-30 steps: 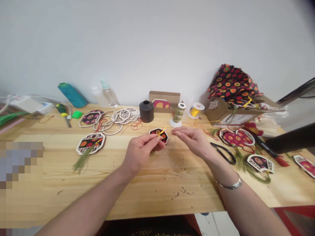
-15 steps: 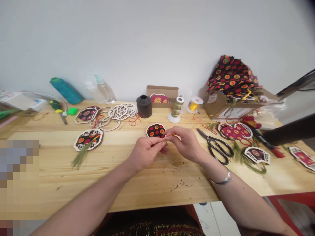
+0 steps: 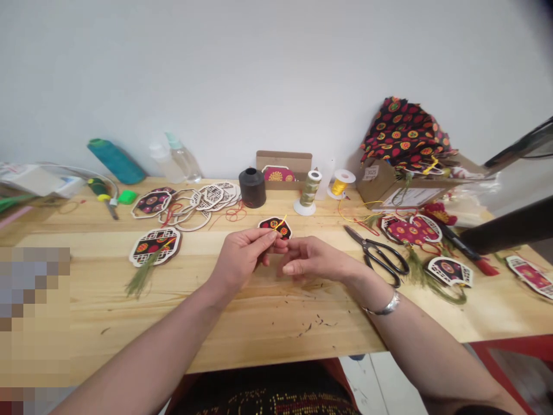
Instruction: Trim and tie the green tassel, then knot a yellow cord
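1. Left hand (image 3: 244, 253) pinches a yellow cord (image 3: 282, 221), its loose end pointing up and away
2. Right hand (image 3: 314, 259) just beside the pinch, fingers curled, thumb parted; cannot tell whether it grasps anything
3. Patterned ornament (image 3: 269, 223) just beyond the pinch, partly hidden
4. Judged partway: cord's fastening not visible, probably left; tasselled ornament (image 3: 151, 246) left of the grip looks done
5. Pose: hands angled inward, fingertips close, contact unclear

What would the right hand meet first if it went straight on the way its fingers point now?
Most likely the left hand, which seems to pinch a yellow cord. The right hand points across at it; they look close enough to touch, though depth is unclear.
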Action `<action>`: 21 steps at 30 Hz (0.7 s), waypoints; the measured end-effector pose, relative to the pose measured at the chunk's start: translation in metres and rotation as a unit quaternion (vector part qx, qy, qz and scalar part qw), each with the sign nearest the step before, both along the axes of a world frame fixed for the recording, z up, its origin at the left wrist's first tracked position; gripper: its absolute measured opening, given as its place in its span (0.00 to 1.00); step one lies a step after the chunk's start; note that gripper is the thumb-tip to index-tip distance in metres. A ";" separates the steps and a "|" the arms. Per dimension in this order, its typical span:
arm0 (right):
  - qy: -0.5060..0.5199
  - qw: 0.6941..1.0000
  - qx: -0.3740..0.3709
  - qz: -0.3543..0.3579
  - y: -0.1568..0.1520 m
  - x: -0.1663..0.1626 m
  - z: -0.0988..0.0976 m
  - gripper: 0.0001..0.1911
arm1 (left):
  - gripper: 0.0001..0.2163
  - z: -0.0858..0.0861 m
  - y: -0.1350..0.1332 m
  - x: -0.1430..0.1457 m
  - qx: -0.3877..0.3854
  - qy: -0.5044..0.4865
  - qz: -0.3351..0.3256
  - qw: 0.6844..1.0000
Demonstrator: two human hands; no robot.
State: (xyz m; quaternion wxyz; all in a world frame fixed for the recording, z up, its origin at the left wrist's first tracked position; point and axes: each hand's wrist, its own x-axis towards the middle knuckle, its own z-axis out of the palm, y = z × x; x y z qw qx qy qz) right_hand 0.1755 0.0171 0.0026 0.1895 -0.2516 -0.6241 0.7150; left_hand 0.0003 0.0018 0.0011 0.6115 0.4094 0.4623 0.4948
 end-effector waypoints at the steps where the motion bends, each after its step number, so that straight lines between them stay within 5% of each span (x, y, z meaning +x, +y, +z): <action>1: -0.047 0.999 0.020 -0.014 0.001 0.004 0.002 0.22 | 0.08 0.000 0.001 0.000 0.001 0.001 0.008 1.000; 5: -0.142 0.981 0.087 -0.104 0.006 0.018 0.011 0.14 | 0.09 0.000 0.002 -0.001 -0.008 0.004 0.021 1.000; 12: -0.060 0.977 0.110 -0.170 0.007 0.012 0.008 0.13 | 0.07 0.003 0.002 0.001 -0.030 -0.071 0.030 0.997; 17: -0.005 0.971 0.225 -0.086 -0.001 -0.004 -0.009 0.36 | 0.05 0.004 0.004 -0.001 -0.066 -0.132 0.022 0.989; 21: -0.043 0.974 0.222 0.002 -0.006 -0.005 -0.009 0.35 | 0.03 0.007 0.005 -0.002 -0.071 -0.157 0.046 0.984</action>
